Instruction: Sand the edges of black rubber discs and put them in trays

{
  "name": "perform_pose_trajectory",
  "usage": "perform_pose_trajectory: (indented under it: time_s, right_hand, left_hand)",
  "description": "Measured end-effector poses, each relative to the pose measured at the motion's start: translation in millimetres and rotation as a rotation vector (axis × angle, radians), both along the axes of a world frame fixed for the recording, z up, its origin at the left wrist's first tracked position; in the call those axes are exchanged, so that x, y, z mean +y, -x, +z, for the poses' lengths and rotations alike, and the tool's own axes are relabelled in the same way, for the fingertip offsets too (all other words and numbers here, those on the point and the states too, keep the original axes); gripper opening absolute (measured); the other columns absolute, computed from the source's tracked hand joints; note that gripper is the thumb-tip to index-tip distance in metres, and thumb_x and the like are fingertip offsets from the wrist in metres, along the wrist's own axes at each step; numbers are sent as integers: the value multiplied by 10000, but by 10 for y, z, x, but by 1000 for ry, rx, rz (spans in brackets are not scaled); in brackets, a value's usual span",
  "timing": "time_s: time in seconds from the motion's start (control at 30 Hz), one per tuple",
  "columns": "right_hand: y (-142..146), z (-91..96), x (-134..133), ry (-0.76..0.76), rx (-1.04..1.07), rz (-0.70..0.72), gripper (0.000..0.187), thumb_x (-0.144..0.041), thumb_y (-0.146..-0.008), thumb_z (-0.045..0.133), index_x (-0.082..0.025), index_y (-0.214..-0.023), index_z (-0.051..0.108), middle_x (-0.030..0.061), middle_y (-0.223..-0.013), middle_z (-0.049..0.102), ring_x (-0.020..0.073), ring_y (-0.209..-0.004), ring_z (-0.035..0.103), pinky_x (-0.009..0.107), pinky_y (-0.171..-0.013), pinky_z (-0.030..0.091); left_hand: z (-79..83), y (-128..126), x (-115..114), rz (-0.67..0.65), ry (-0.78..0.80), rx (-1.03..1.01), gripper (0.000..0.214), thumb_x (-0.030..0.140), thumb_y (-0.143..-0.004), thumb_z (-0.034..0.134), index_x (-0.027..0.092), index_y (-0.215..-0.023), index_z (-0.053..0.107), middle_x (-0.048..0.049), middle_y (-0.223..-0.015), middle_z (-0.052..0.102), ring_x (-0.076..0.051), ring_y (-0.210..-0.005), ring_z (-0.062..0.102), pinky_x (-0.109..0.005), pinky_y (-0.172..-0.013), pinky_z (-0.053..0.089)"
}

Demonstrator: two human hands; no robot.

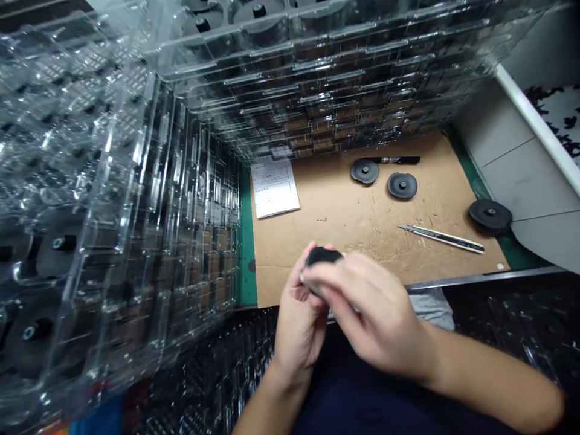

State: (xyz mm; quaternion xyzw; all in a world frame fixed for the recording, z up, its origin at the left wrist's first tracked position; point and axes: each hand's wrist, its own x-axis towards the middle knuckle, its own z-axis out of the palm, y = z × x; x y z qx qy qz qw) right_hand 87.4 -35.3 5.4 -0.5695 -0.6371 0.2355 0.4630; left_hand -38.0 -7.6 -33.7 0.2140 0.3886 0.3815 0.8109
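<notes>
At your far left stands a stack of clear plastic trays, with black discs, each with a raised centre stub, visible in its lower left part. A second stack of clear trays runs across the back, with further discs in its top tray. Right of the left stack, a green strip of the tabletop shows beside the brown cardboard sheet that covers most of it. White printed paper lies at the cardboard's back left corner.

Your left hand is raised at the front edge, its fingers bent around a small black part and grasping it. That part is held over the front of the cardboard, partly covered by your fingers; its full shape cannot be made out. Your right hand reaches across from the right, blurred, index finger and thumb at the part; you may be gripping or only pressing, and I cannot tell which.

Beyond your right hand, a first loose disc rests on the cardboard, just beside a black pen. A second loose disc lies in front of the pen. Nearer you, a utility knife lies aslant, blade end leftward. A third loose disc sits at the right edge, near the pale side panel.
</notes>
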Motion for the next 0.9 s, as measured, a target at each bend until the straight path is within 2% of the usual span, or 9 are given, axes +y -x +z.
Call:
perform_pose_trajectory:
  time_s: [0.1,0.23,0.3,0.4,0.5,0.57,0.67,0.73,0.9]
  right_hand:
    - [0,28,-36,62,30,104,220,-87,-872,465,-110,-1040,606,56,-831,625,131,-747,540,269,-713,471]
    - [-21,38,61,-67,-66,-33,221,-116,-884,457,-84,-1040,610,80,-844,623,156,-760,538,316,-728,467]
    - [-44,39,17,-91,-59,23,231,-109,-882,464,-88,-1069,597,83,-871,634,165,-799,545,327,-761,470]
    - [-133,45,-167,31,-52,153,225,-101,-880,470,-128,-1066,593,52,-838,632,143,-766,547,286,-732,476]
    - [-249,65,-248,132,-206,43,230,-127,-895,456,-156,-1077,594,45,-780,609,148,-701,525,294,-673,459]
    - [-310,81,-174,48,-308,29,241,-160,-912,431,-177,-1077,607,62,-798,622,171,-717,528,323,-679,450]
    - [-395,64,23,-97,-224,203,290,-192,-942,364,-209,-1058,630,58,-860,648,166,-766,551,311,-708,459]
    - [-454,-6,97,-2,-48,221,281,-196,-942,380,-218,-1056,635,39,-900,654,144,-812,573,281,-745,469]
    - [-520,-425,-169,513,446,-101,234,-348,-896,505,-242,-1049,646,31,-996,656,147,-800,596,240,-630,489]
  left_hand:
    - [18,7,-3,-21,-1,-14,541,140,-656,764,314,-1142,606,-9,-1177,646,-205,-1074,614,-262,-896,512]
    - [37,-7,-24,-45,-13,-26,427,242,-682,756,257,-1094,644,-31,-1061,690,-195,-1062,616,-254,-920,491]
    - [67,7,-19,-51,-8,-34,448,240,-664,770,266,-1093,644,-24,-1074,686,-189,-1037,627,-263,-918,493]
    - [116,45,6,-78,13,-46,516,245,-629,792,291,-1117,633,-29,-1162,657,-208,-1011,641,-290,-891,512]
    - [138,45,12,-95,35,-72,494,263,-625,794,274,-1098,653,-28,-1138,672,-198,-1036,627,-234,-863,509]
    - [145,30,-6,-100,68,-105,427,269,-668,767,265,-1082,664,-12,-1108,684,-174,-1057,612,-203,-886,483]
    - [158,42,-41,-96,123,-103,392,304,-726,717,252,-1108,650,-13,-1118,673,-181,-1056,610,-229,-917,471]
    - [170,88,-51,-135,158,-100,482,383,-688,732,242,-1137,629,-52,-1145,655,-239,-1031,624,-311,-896,503]
    - [204,206,-37,-212,211,-156,586,460,-603,761,293,-1145,613,-97,-1318,543,-314,-1034,625,-402,-862,524]
